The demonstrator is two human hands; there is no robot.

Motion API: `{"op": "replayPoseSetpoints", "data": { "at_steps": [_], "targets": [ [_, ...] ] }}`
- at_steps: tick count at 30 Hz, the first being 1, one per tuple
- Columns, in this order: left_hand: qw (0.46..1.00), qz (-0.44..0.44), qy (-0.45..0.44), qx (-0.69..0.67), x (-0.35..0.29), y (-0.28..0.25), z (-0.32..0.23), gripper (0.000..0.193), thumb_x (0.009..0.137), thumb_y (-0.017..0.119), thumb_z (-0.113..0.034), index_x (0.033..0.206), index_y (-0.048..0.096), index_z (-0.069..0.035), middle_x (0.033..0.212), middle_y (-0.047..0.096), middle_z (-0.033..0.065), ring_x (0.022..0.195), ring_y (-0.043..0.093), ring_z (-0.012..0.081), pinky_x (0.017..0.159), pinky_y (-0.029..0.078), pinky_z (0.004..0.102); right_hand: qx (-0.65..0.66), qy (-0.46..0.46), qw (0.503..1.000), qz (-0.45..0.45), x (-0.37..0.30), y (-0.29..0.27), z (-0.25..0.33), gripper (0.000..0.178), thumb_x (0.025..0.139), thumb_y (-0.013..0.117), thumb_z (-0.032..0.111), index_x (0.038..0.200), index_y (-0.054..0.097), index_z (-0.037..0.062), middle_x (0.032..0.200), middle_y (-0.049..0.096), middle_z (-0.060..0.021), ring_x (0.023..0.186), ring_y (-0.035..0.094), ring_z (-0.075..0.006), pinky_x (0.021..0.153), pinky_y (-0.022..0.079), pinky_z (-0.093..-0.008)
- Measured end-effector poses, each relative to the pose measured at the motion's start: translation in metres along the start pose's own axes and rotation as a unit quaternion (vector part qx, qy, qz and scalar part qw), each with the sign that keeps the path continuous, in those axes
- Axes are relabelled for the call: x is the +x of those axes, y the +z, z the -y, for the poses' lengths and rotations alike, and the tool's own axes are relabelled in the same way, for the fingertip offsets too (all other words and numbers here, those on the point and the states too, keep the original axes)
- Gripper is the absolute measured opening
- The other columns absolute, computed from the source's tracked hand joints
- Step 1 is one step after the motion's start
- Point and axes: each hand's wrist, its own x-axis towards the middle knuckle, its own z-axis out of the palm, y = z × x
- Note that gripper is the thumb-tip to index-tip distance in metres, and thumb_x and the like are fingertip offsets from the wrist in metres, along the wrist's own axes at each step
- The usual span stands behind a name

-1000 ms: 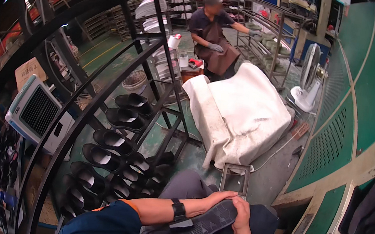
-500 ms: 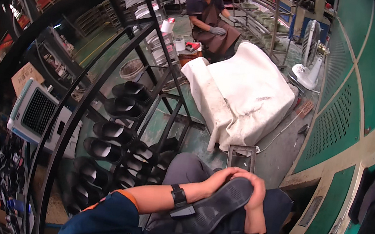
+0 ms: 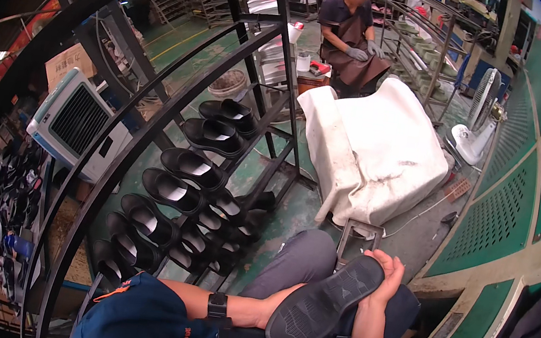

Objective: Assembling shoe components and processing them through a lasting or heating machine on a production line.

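A black shoe (image 3: 326, 305) lies across my lap, its ribbed, patterned sole turned up toward me. My right hand (image 3: 389, 281) wraps the far right end of it, with the fingers along its edge. My left hand (image 3: 278, 301) reaches in from the left and supports the shoe from beneath, near its lower left end; the shoe hides those fingers. The upper of the shoe is out of sight underneath. Dark bands circle both my wrists.
Left of me, a black metal rack (image 3: 122, 151) carries several black shoes (image 3: 171, 189). Ahead stands a bulky white-draped thing (image 3: 376, 153), with a seated person (image 3: 352, 32) in an apron beyond it. A white fan (image 3: 476, 122) and a green machine panel (image 3: 497, 208) are on the right.
The shoe has turned so its sole faces me more fully. My left hand has moved from its far end back to its near left end. The view has swung left.
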Motion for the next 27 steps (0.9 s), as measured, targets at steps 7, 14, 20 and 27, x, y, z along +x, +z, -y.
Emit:
{"op": "replayPoseSetpoints", "data": {
  "at_steps": [7, 14, 20, 27],
  "targets": [
    [0.965, 0.251, -0.029, -0.071, -0.045, 0.040, -0.009, 0.075, 0.102, 0.037, -0.059, 0.154, 0.039, -0.005, 0.150, 0.048, 0.0257, 0.136, 0.051, 0.0407, 0.113, 0.042, 0.0536, 0.000, -0.089, 0.982, 0.165, -0.034, 0.028, 0.019, 0.056, 0.101, 0.039, 0.042, 0.112, 0.067, -0.0051, 0.109, 0.071, -0.0211, 0.095, 0.067, -0.0260, 0.090, 0.054, -0.0360],
    [0.985, 0.172, -0.003, 0.009, -0.053, 0.036, 0.006, 0.060, 0.097, 0.061, -0.037, 0.142, 0.052, 0.002, 0.130, 0.068, 0.0159, 0.113, 0.070, 0.0255, 0.102, 0.054, 0.0411, -0.260, -0.158, 0.946, 0.113, 0.057, -0.119, -0.045, 0.051, 0.103, 0.050, 0.043, 0.122, 0.063, -0.0025, 0.112, 0.070, -0.0182, 0.102, 0.068, -0.0292, 0.084, 0.057, -0.0421],
    [0.936, 0.222, 0.204, 0.180, -0.092, 0.113, -0.022, 0.095, 0.082, 0.076, -0.036, 0.155, 0.030, 0.003, 0.153, 0.045, 0.0183, 0.134, 0.054, 0.0247, 0.106, 0.050, 0.0410, -0.121, 0.069, 0.983, 0.121, -0.026, -0.137, 0.005, 0.064, 0.098, 0.054, 0.055, 0.125, 0.061, -0.0024, 0.104, 0.068, -0.0177, 0.087, 0.067, -0.0288, 0.071, 0.058, -0.0414],
    [0.884, 0.260, 0.340, 0.189, -0.140, 0.102, -0.059, 0.118, 0.073, 0.086, -0.044, 0.159, 0.018, 0.001, 0.155, 0.027, 0.0387, 0.135, 0.044, 0.0535, 0.111, 0.043, 0.0628, 0.057, 0.184, 0.895, 0.401, -0.040, -0.007, 0.028, 0.074, 0.094, 0.058, 0.062, 0.132, 0.058, -0.0022, 0.116, 0.065, -0.0275, 0.082, 0.071, -0.0335, 0.052, 0.060, -0.0381]
  ]
}}
